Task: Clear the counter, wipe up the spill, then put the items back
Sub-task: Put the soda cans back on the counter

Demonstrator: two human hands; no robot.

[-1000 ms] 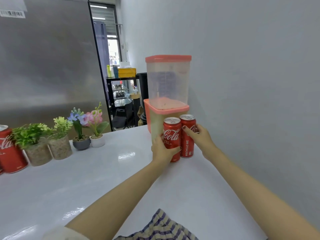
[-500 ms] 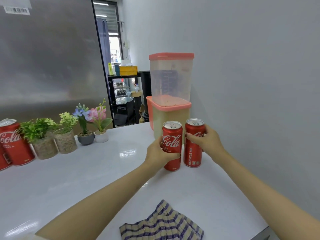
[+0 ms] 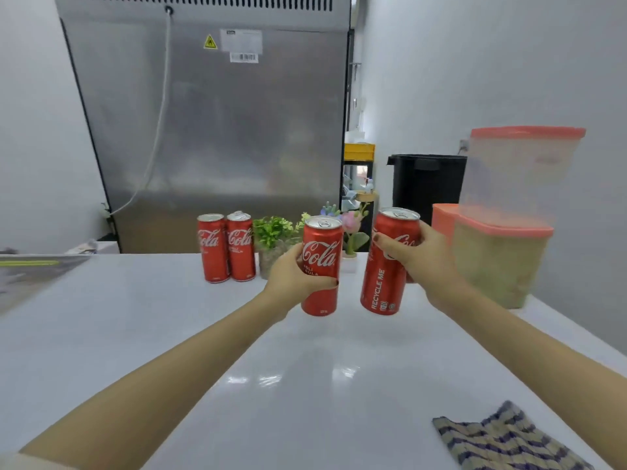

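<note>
Right now each hand is wrapped around a red cola can, and both cans are lifted clear of the white bench [image 3: 118, 334]. The left hand [image 3: 291, 276] is clamped around the middle of the left can [image 3: 322, 262], thumb across the front and fingers behind; the right hand [image 3: 420, 256] grips the upper half of the right can [image 3: 386, 283], which tilts slightly with its base swung inward. The two cans are near each other but do not touch.

Toward the back of the bench two more cans [image 3: 227, 247] stand side by side, touching, just beside a small green potted plant [image 3: 273, 232] and a pot of pink flowers [image 3: 353, 228]. Stacked pink-lidded containers [image 3: 502, 232] sit at the right against the wall, and a striped cloth [image 3: 505, 439] lies near the front edge.

As for handling, the cans look unopened, so they are probably full and fairly heavy for their slim shape. Their walls are stiff while sealed but smooth, perhaps slick, so a full wrap around the waist seems safest, as the left hand has it. The higher hold on the right can lets it swing. No spill is visible on the glossy top, though glare may be hiding it.
</note>
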